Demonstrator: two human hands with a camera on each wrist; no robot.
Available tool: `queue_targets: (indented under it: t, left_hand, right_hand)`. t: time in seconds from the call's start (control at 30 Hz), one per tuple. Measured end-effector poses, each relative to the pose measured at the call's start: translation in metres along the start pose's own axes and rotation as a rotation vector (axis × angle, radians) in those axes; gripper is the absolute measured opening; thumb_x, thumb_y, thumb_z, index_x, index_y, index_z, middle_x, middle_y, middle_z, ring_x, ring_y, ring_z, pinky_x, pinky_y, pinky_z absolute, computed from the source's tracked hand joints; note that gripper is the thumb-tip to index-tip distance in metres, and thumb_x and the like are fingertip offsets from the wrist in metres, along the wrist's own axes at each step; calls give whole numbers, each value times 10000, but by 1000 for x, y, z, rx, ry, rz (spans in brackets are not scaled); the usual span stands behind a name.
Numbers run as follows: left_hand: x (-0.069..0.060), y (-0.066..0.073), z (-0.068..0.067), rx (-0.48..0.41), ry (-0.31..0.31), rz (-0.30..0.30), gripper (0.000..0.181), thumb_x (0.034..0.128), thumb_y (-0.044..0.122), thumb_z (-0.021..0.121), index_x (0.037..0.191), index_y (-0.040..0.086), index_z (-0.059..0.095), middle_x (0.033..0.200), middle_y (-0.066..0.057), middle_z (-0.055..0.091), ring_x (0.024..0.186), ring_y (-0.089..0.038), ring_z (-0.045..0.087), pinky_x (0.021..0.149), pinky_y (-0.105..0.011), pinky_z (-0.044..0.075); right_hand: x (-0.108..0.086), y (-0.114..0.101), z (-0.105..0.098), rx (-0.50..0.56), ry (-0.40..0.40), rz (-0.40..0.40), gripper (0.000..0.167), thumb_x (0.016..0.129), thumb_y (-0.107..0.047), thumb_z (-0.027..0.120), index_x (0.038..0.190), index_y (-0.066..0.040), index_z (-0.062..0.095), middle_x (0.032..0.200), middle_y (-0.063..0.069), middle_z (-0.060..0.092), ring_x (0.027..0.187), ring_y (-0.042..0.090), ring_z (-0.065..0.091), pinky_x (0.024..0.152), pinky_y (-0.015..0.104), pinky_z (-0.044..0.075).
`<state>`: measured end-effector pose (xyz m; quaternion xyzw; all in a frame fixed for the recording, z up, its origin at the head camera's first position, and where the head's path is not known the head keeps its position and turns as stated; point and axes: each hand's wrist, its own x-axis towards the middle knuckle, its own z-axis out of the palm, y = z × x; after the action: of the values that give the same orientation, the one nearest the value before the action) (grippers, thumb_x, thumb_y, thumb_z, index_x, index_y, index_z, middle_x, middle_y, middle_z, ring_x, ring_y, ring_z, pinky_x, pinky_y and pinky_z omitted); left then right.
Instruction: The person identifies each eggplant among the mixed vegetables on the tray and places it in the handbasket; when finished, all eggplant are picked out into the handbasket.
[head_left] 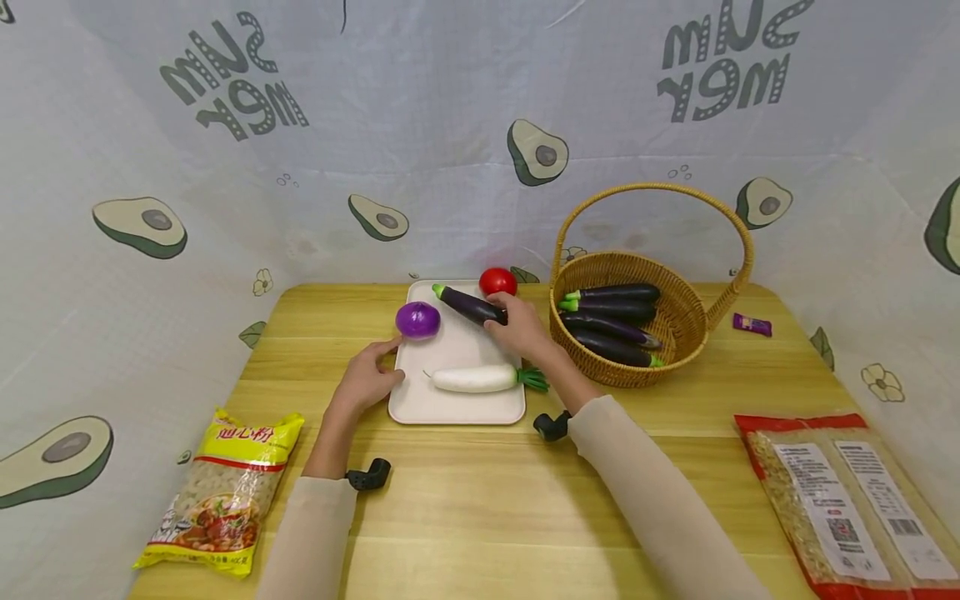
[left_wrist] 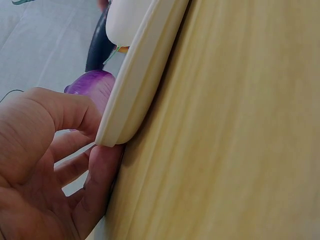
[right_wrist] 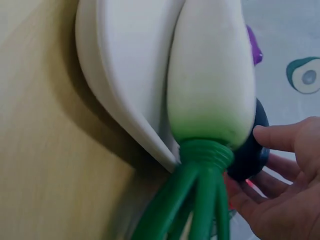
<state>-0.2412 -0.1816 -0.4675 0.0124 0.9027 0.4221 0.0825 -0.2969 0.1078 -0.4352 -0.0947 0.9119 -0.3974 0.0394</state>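
In the head view, a white tray [head_left: 427, 406] lies on the table. My left hand [head_left: 367, 377] grips its left edge; the left wrist view shows the thumb and fingers around the rim [left_wrist: 131, 95]. With the thumb on one side and fingers on the other, my right hand [head_left: 517, 325] holds the thick end of a dark eggplant [head_left: 467, 305] over the tray's far part. A purple onion [head_left: 417, 321] sits at the tray's left side. Nearer lies a white radish [head_left: 474, 379], its green top [right_wrist: 200, 185] reaching past the right edge. Behind the right hand is a tomato [head_left: 498, 282].
A wicker basket [head_left: 626, 375] with a tall handle and several eggplants [head_left: 611, 310] stands right of the tray. A yellow pasta bag [head_left: 232, 492] lies front left, a red-edged grain bag [head_left: 840, 500] front right. A small purple packet [head_left: 752, 324] lies beyond the basket.
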Motion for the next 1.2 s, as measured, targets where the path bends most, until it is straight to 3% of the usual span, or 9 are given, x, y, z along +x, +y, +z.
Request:
queue_targets:
  t: [0.13,0.43,0.57,0.67,0.8,1.03,1.2]
  left_hand:
    - [0,-2,1,7,3,7,708,875,138,659,1558,158,473,1505,-120,529,738,-200,513,642,-290,462]
    - [0,-4,1,-10,-2,-2,709,879,134,661,1561,172,470,1510,-117,520,686,-182,511,615,-291,460]
    - [0,-5,2,0,4,3,705,882,139,660,1560,173,472,1507,-116,521,678,-173,498,604,-286,447]
    - [1,-4,2,-8,3,5,705,882,139,661,1560,172,472,1499,-114,527,690,-178,516,614,-289,464]
    - [0,-3,2,-13,-7,4,705,886,143,661,1563,169,467,1503,-117,527,708,-187,541,629,-292,489]
    - [0,-2,1,-8,3,12,704,878,133,658,1558,160,474,1506,-126,528,696,-188,538,620,-296,485]
    - [-1,-2,1,3,0,14,707,880,139,658,1561,164,468,1507,-125,530,739,-195,540,645,-295,481]
  right_hand:
    - [-13,-4,-11,-10,-21,-8,503,1000,-177,630,1485,-99,522,1488,140,560,1279,333,539,1120,504,437]
    - [-39,-2,-46,-63,-10,-59,513,1014,-172,614,1508,-97,499,1536,154,518,1333,369,545,1108,554,453]
    - [-52,0,-65,-46,3,-82,490,1006,-155,627,1485,-124,527,1479,149,558,1097,373,590,943,509,517]
    - [-61,4,-79,-57,11,-104,480,1014,-152,624,1484,-144,528,1484,144,549,1139,379,574,945,523,504]
    - [-71,13,-97,-53,8,-100,481,1027,-152,608,1497,-146,505,1515,171,514,1340,397,538,1054,572,484]
    - [-84,36,-126,-59,1,-68,491,1032,-161,610,1499,-96,476,1474,247,518,1291,472,577,1033,591,497]
    - [-94,55,-142,-107,-2,-26,485,1040,-204,603,1500,-119,476,1465,238,527,1279,462,561,1015,613,475]
